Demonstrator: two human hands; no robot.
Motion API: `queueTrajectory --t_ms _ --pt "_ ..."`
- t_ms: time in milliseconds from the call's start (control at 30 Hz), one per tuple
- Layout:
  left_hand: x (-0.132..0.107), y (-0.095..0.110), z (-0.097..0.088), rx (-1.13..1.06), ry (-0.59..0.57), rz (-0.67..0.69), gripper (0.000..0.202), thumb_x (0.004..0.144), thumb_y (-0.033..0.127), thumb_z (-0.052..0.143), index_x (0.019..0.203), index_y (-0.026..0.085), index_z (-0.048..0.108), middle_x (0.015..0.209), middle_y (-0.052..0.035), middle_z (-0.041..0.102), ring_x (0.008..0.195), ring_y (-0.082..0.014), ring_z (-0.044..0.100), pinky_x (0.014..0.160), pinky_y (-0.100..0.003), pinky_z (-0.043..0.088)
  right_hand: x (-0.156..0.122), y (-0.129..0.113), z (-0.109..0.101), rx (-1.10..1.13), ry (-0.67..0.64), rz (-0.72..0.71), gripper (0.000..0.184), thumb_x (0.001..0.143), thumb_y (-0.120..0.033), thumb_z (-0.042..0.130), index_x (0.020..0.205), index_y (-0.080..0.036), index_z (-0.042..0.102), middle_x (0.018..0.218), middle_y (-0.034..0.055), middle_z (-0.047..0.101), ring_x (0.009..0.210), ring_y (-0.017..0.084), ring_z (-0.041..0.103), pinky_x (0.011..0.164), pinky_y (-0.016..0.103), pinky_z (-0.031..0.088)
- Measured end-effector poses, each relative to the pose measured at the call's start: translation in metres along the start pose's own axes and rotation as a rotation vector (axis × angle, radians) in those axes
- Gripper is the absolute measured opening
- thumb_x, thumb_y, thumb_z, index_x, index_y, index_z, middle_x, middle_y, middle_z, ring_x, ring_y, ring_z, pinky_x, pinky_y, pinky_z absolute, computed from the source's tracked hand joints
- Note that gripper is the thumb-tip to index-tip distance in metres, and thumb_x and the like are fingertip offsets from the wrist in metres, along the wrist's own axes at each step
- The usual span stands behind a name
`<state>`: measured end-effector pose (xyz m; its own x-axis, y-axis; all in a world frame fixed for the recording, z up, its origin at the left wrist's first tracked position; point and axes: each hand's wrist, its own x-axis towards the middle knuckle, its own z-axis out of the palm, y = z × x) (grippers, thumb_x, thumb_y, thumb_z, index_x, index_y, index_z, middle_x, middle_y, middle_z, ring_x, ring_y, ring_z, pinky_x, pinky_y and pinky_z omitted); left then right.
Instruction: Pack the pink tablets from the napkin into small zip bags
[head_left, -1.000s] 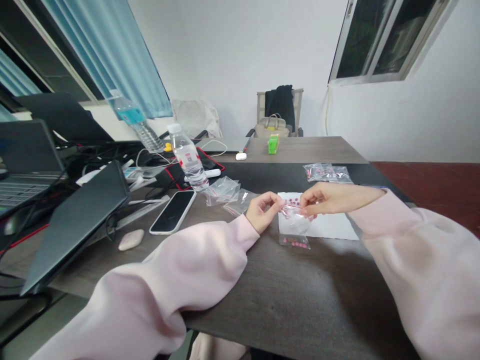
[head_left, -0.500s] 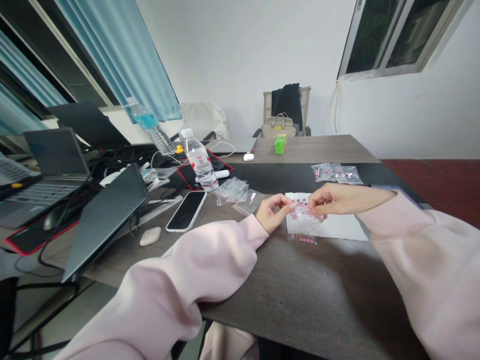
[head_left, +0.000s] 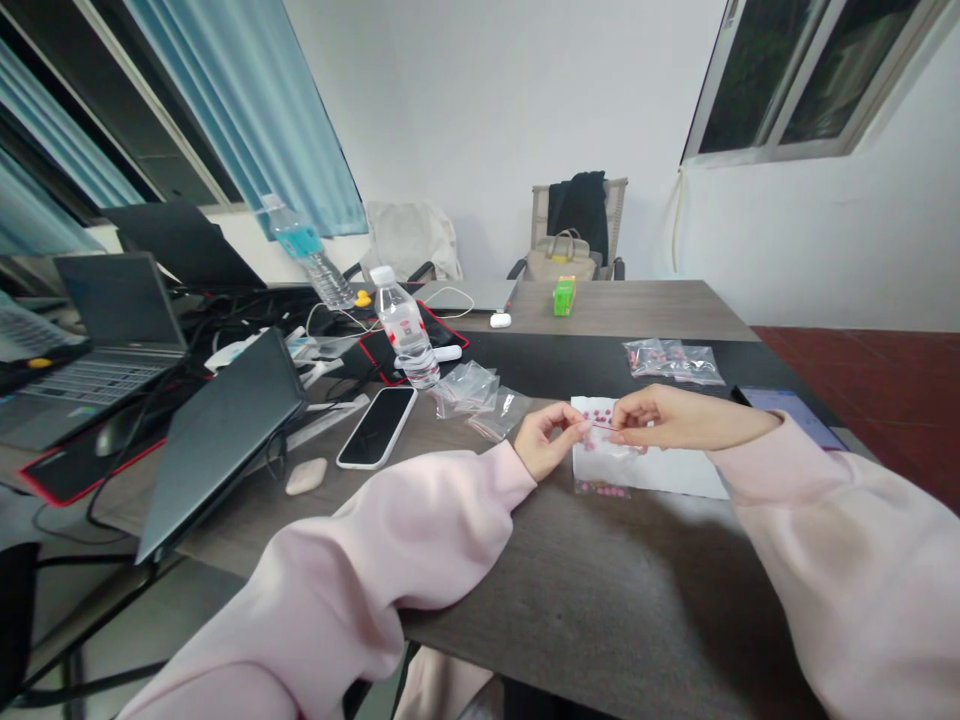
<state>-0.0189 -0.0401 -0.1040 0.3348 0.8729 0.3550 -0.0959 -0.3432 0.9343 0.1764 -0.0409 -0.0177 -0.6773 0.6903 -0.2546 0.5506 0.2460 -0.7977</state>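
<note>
Between my two hands is a small clear zip bag (head_left: 602, 440) with a red line along its top edge. My left hand (head_left: 549, 438) is closed, thumb and fingers pinching the bag's left corner. On the other side, my right hand (head_left: 649, 415) pinches the top edge near the right corner. Beneath lies a white sheet of paper (head_left: 679, 472) bearing several small pink pieces (head_left: 598, 415). More pink pieces (head_left: 604, 490) show through clear plastic at the sheet's near edge; whether they belong to the held bag I cannot tell.
Clear bags (head_left: 469, 388) lie left of my hands, near a phone (head_left: 377, 427) and a water bottle (head_left: 405, 325). Filled bags (head_left: 671, 361) rest beyond my right hand, and a tablet-like screen (head_left: 791, 415) is partly under that forearm. A tilted laptop (head_left: 225, 440) stands left.
My right hand has slid slightly left along the bag's top edge, closer to my left hand. The whole view has shifted a little; both hands still pinch the bag.
</note>
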Motion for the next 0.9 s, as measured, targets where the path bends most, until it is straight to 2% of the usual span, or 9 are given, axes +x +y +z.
queueTrajectory --t_ms 167,333,400,600,733,900 --pt "-0.005 0.002 -0.002 0.028 -0.063 -0.037 0.042 0.074 0.055 0.064 0.07 0.014 0.06 0.067 -0.0022 0.061 0.065 -0.0124 0.053 0.066 -0.027 0.042 0.003 0.004 0.003 -0.023 -0.004 -0.107 0.04 0.077 -0.055 0.057 0.067 -0.016 0.054 0.06 -0.0023 0.049 0.057 0.01 0.043 0.054 0.025 0.033" --pt "-0.007 0.003 -0.002 0.107 -0.037 0.001 0.037 0.074 0.05 0.065 0.07 0.013 0.062 0.069 -0.0035 0.062 0.066 -0.0133 0.053 0.067 -0.027 0.041 0.003 0.001 0.007 -0.03 -0.003 -0.151 0.04 0.082 -0.053 0.052 0.069 -0.015 0.053 0.062 -0.0015 0.05 0.059 0.01 0.044 0.055 0.025 0.034" --pt "-0.007 0.003 -0.002 0.122 -0.035 0.007 0.035 0.076 0.048 0.065 0.071 0.013 0.062 0.069 -0.004 0.063 0.066 -0.0138 0.054 0.068 -0.027 0.042 0.003 -0.003 0.008 -0.044 0.006 -0.137 0.04 0.082 -0.054 0.051 0.07 -0.015 0.052 0.062 -0.0012 0.051 0.058 0.01 0.045 0.054 0.024 0.036" --pt "-0.006 0.004 -0.002 0.143 -0.027 0.018 0.036 0.075 0.049 0.065 0.071 0.013 0.063 0.068 -0.004 0.063 0.066 -0.0139 0.055 0.067 -0.027 0.042 0.004 -0.007 0.013 0.006 -0.027 0.027 0.04 0.079 -0.056 0.052 0.079 -0.016 0.051 0.06 -0.0007 0.052 0.052 0.011 0.051 0.041 0.022 0.044" --pt "-0.007 0.001 -0.002 0.139 -0.064 0.03 0.039 0.076 0.051 0.063 0.072 0.013 0.063 0.069 -0.004 0.063 0.067 -0.0137 0.054 0.068 -0.027 0.042 0.008 -0.003 0.017 -0.016 -0.011 -0.012 0.035 0.083 -0.051 0.049 0.079 -0.016 0.05 0.057 -0.0018 0.053 0.045 0.009 0.049 0.038 0.021 0.043" --pt "-0.007 -0.002 -0.002 0.148 -0.073 0.056 0.037 0.08 0.05 0.06 0.077 0.013 0.061 0.072 -0.0043 0.063 0.068 -0.013 0.055 0.069 -0.027 0.043 0.01 -0.002 0.02 0.0 0.022 -0.093 0.034 0.084 -0.048 0.047 0.071 -0.018 0.046 0.05 -0.0037 0.05 0.043 0.008 0.048 0.043 0.02 0.043"
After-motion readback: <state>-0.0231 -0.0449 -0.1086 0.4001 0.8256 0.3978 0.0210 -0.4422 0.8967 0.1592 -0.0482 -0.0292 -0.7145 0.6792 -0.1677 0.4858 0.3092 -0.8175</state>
